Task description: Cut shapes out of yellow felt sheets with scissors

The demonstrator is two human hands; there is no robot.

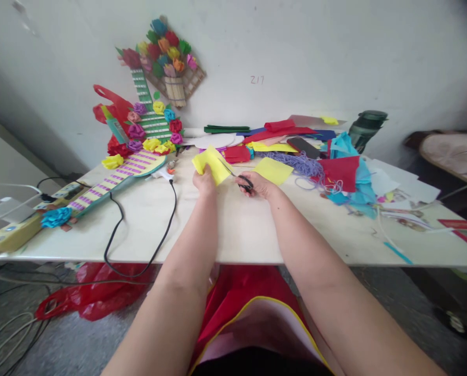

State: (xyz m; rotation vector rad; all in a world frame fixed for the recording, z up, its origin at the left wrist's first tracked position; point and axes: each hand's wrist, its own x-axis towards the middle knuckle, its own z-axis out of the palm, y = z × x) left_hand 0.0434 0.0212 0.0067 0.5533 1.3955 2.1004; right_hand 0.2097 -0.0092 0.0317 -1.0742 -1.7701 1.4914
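Clamps yellow paper in fingers of left hand, scissors in fingers of right hand, above the counter. Seems to touch the paper with the blades.

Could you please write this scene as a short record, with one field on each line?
Left hand: grips a yellow sheet
Right hand: holds black-handled scissors, blades at the sheet's right edge
Nearby: second yellow sheet, lying on the table
Further right: purple yarn, dark green bottle
Left side: striped decoration with flowers, power strip
Wall: flower bouquet decoration, the marking 217
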